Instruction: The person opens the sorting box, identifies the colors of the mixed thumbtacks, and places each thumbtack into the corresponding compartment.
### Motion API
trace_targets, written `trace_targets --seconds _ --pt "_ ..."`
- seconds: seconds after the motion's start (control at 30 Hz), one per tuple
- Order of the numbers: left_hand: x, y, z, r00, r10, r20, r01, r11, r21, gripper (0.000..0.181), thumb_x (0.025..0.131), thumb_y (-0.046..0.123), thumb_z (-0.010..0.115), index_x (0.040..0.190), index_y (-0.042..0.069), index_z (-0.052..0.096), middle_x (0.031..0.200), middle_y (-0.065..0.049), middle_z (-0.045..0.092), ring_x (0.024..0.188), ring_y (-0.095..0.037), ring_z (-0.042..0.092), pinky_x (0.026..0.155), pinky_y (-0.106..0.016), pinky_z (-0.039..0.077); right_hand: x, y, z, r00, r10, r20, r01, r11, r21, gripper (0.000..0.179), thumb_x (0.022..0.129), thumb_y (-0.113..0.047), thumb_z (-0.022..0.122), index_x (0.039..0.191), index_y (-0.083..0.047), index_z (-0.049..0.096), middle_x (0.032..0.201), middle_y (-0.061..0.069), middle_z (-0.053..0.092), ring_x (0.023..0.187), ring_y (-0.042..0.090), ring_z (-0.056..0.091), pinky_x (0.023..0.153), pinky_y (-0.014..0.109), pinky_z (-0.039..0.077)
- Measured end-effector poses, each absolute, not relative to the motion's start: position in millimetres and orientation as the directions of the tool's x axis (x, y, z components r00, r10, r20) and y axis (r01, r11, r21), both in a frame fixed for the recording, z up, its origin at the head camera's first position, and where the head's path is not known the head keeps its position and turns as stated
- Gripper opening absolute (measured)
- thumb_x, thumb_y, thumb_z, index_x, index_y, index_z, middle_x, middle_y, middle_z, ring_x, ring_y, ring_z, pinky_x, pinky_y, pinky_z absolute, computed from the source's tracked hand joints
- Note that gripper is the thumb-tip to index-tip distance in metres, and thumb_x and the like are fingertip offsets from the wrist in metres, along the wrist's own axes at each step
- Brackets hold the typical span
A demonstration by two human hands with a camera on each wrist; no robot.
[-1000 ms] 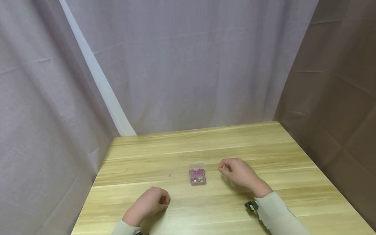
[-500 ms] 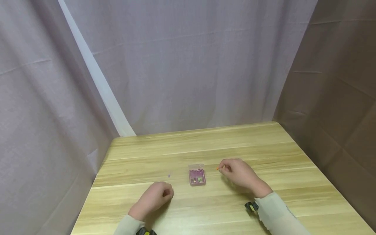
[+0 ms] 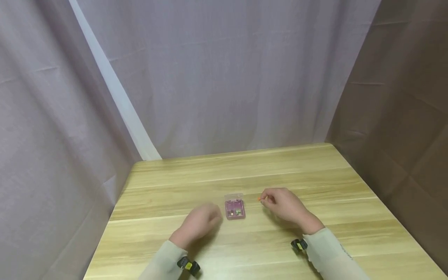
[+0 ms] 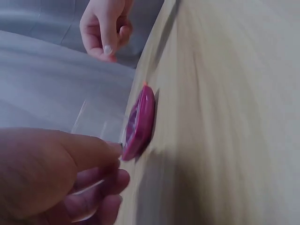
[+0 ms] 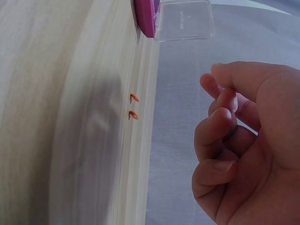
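Observation:
A small purple pill box (image 3: 235,216) lies on the table with its clear lid (image 5: 185,21) flipped open. Its near compartments hold green pieces (image 3: 238,212) and dark brown ones. Just left of the box, my left hand (image 3: 199,223) is blurred in the head view. In the left wrist view, a tiny dark piece (image 4: 121,145) shows at its pinched thumb and fingertips, right at the box's edge. My right hand (image 3: 285,206) hovers right of the box, fingers loosely curled, nothing visible between them. Two orange pieces (image 5: 134,107) lie on the table near it.
The wood-grain table (image 3: 297,167) runs back to a grey curtain (image 3: 224,77), with darker cloth (image 3: 402,116) along the right side. Each wrist wears a black camera strap (image 3: 189,266).
My left hand has moved right and forward, up to the box's left side. A small purple piece seen left of the box earlier no longer shows. The right hand has stayed in place.

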State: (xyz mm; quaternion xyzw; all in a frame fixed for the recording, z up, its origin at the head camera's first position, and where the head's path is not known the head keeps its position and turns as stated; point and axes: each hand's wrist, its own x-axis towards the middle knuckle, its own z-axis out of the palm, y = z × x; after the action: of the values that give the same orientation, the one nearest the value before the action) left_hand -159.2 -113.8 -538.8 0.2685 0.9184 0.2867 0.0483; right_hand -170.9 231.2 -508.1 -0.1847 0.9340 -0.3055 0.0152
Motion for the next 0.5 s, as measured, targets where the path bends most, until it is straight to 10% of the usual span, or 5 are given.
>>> trace_targets --seconds 0.5 --pt "-177 -82 -545 -0.841 0.536 0.076 0.489 0.692 0.531 0.019 0.107 0.023 0.069 0.088 0.026 0.068 0.084 0.015 0.061 0.079 -0.007 0.058 0.080 -0.033 0.055 -169 233 -509 -0.938 -0.341 0.070 -0.316 0.750 -0.580 0.010 0.107 -0.022 0.073 0.112 -0.017 0.080 0.066 -0.011 0.053 0.054 0.006 0.044 0.053 0.028 0.043"
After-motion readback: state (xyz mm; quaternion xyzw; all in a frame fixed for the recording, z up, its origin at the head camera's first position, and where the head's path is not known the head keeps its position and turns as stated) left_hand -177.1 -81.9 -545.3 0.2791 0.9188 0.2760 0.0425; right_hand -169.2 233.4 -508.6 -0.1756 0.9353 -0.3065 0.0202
